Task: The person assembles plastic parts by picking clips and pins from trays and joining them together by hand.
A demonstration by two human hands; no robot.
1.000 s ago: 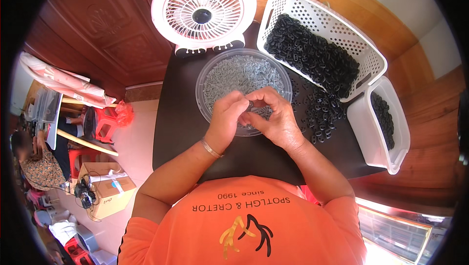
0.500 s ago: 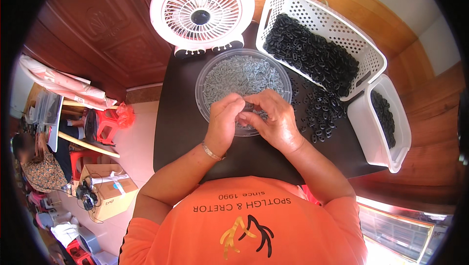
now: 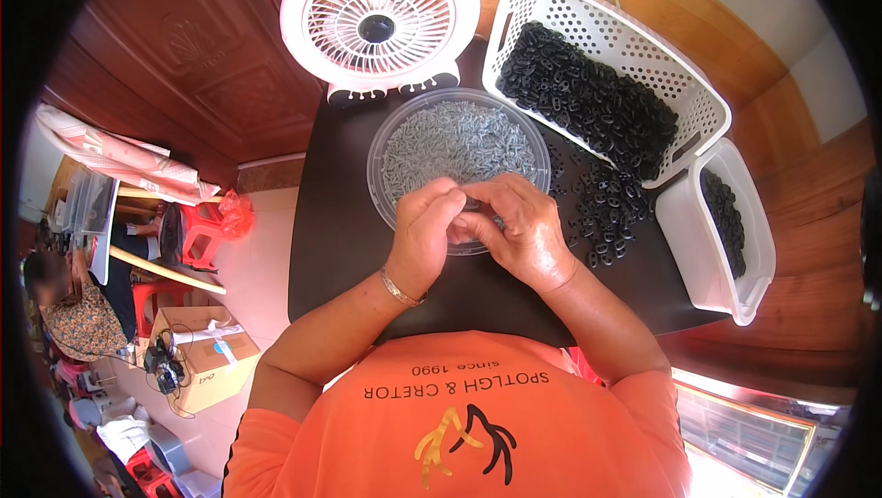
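My left hand and my right hand meet at the fingertips over the near rim of a round clear tub. Small grey screw-like pieces fill much of the tub. Both hands are closed in a pinch; a bit of something dark shows between the fingers, too small and covered to name. Just right of my right hand, loose black oval pieces with holes lie scattered on the dark table.
A white perforated basket of black pieces stands at the back right, beside a smaller white bin with more. A pink animal-shaped fan stands behind the tub. Off left are a cardboard box, red stools and another person.
My hands stay together over the tub's near edge, with only a slight shift of the fingers. The whole view has moved very slightly.
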